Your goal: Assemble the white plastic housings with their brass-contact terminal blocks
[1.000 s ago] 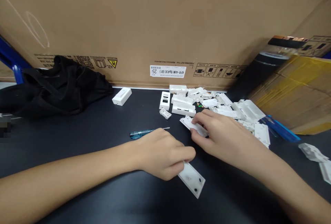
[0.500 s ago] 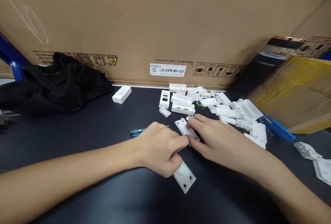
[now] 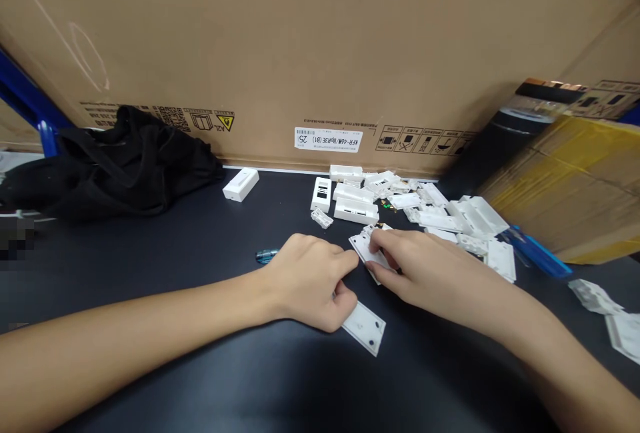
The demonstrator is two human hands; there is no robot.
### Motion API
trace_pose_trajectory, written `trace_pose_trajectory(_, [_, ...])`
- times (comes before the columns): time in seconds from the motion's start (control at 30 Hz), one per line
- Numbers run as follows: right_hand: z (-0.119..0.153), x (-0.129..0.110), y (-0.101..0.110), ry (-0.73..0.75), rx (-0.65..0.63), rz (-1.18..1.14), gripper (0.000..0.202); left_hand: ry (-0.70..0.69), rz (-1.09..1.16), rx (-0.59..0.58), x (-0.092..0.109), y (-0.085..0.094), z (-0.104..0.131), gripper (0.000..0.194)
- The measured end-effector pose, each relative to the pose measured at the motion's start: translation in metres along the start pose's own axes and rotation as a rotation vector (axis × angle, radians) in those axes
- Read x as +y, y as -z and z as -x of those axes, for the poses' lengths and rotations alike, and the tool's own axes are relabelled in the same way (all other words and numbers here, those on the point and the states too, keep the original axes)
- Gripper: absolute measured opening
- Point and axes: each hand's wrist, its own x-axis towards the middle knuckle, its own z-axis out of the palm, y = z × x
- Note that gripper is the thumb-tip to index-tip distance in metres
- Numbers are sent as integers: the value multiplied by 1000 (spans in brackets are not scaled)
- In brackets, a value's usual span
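My left hand (image 3: 317, 281) is curled closed around one end of a flat white plastic plate (image 3: 367, 328), whose free end with dark round holes sticks out below the fist. To its right, my right hand (image 3: 407, 261) grips a second white plastic plate (image 3: 367, 253) between thumb and fingers, just above the black tabletop. The two hands are close together but apart. A teal translucent screwdriver handle (image 3: 267, 256) lies partly hidden behind my left hand. Beyond the hands lies a small white clip-like piece (image 3: 322, 218).
White plastic housings and covers (image 3: 440, 216) lie piled behind my right hand. A white box-shaped case (image 3: 241, 184) stands near a black cloth bag (image 3: 140, 166). At right are a black bottle (image 3: 490, 140), a taped carton (image 3: 565, 186) and a blue tool (image 3: 540, 253). A large cardboard box (image 3: 250, 53) stands behind.
The two plates are now farther apart, with a gap between my left fist and the right plate. The plate in my left hand points more to the right. The view has tilted slightly.
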Motion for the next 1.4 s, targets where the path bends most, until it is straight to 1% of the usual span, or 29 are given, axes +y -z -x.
trace_pose_trajectory(0.07, [-2, 6, 3, -4, 0, -13, 21, 4, -11, 27, -1, 1, 0, 10])
trace_pose_trajectory(0.13, [-6, 15, 7, -37, 39, -54, 28, 13, -17, 72, -4, 1, -2, 7])
trace_pose_trajectory(0.17, [-9, 20, 9, -66, 81, -81, 29, 18, -23, 98, -5, 1, -2, 5])
trace_pose_trajectory(0.27, [-17, 34, 11, -144, 246, -107, 22, 29, -64, 152, -8, 0, -4, 7])
trace_pose_trajectory(0.33, [-21, 39, 8, -125, 317, -105, 20, 40, -96, 153, -9, -2, -5, 9])
trace_pose_trajectory(0.4, [-25, 40, 2, -55, 348, -124, 24, 57, -108, 137, -9, -3, -4, 9])
trace_pose_trajectory(0.5, [-30, 37, -9, 51, 317, -159, 28, 63, -107, 112, -8, -4, -4, 9])
trace_pose_trajectory(0.57, [-33, 34, -14, 77, 288, -159, 25, 63, -103, 106, -8, -3, -5, 10])
trace_pose_trajectory(0.67, [-34, 30, -14, 73, 276, -147, 22, 88, -68, 92, -9, -2, -6, 9])
trace_pose_trajectory(0.77, [-32, 31, -7, 45, 284, -169, 21, 179, 36, 56, -12, 1, -8, 6])
trace_pose_trajectory(0.83, [-30, 33, -1, -11, 291, -251, 19, 232, 90, 37, -14, 3, -9, 5])
trace_pose_trajectory(0.9, [-27, 36, 3, -81, 283, -437, 22, 239, 98, 33, -15, 3, -9, 5])
trace_pose_trajectory(0.97, [-25, 38, 6, -116, 268, -735, 27, 220, 85, 37, -15, 3, -8, 4])
trace_pose_trajectory(1.03, [-24, 39, 7, -96, 242, -1043, 31, 198, 68, 46, -14, 3, -8, 4])
trace_pose_trajectory(1.07, [-24, 39, 6, -78, 221, -1159, 32, 186, 61, 52, -13, 3, -7, 4])
trace_pose_trajectory(1.13, [-24, 38, 5, -65, 177, -1276, 33, 159, 40, 68, -12, 3, -7, 4])
trace_pose_trajectory(1.2, [-24, 38, 4, -93, 159, -1278, 34, 136, 8, 83, -12, 2, -6, 5])
trace_pose_trajectory(1.3, [-24, 40, 4, -146, 174, -1219, 40, 120, -30, 90, -12, 1, -7, 8])
trace_pose_trajectory(1.4, [-22, 41, 7, -136, 202, -1169, 43, 102, -46, 99, -11, 1, -7, 14])
